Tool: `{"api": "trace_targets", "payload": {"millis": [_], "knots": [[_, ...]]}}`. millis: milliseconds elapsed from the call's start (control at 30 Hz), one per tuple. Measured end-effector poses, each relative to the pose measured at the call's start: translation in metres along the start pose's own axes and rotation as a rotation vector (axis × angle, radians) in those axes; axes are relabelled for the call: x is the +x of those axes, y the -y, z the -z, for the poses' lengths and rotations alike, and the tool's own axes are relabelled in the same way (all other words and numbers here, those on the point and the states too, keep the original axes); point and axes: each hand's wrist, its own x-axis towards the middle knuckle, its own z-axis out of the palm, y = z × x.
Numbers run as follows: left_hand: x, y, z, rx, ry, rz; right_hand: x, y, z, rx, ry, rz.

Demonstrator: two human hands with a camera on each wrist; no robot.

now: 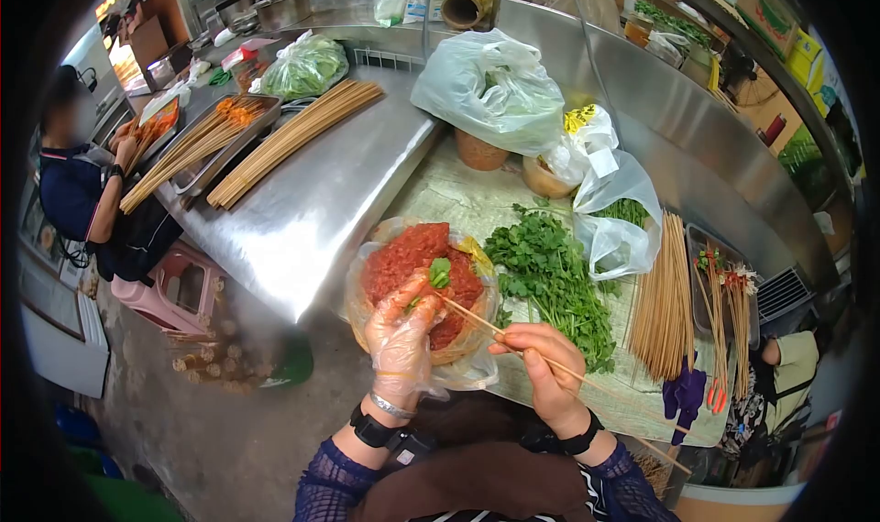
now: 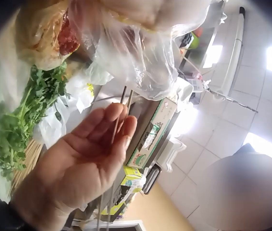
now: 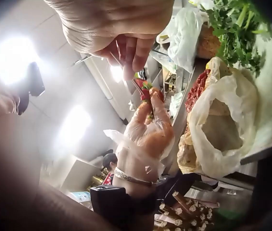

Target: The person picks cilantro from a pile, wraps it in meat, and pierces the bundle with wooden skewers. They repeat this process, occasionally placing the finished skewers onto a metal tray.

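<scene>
My left hand (image 1: 401, 339), in a clear plastic glove, is over a bag-lined bowl of red raw meat (image 1: 408, 250). Its thumb and fingers pinch a piece of red meat (image 3: 145, 95) with a green cilantro leaf (image 1: 440, 272). Two thin bamboo skewers (image 1: 477, 318) reach from the right, their tips right at that piece. Bare-skinned, my right hand (image 1: 550, 375) pinches the skewers between thumb and fingers, their long ends trailing to the lower right. A heap of cilantro (image 1: 559, 288) lies on the table just right of the bowl.
Bare skewers (image 1: 662, 311) lie right of the cilantro, beside a tray (image 1: 753, 316) with filled skewers. Plastic bags (image 1: 495, 91) stand behind. On the left, a steel counter (image 1: 312, 192) bears more skewers (image 1: 293, 146); another person (image 1: 69, 183) works at its far end.
</scene>
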Motion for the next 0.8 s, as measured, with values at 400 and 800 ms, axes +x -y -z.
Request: {"api": "trace_targets", "payload": {"millis": [400,800], "knots": [[0.000,-0.010,0.004,-0.226,0.023,0.178,-0.009,-0.016,0.012,0.443,-0.175,-0.142],[-0.006,-0.010,0.005,-0.303,0.095,0.241,-0.010,-0.022,0.013,0.529,-0.140,-0.218]]}}
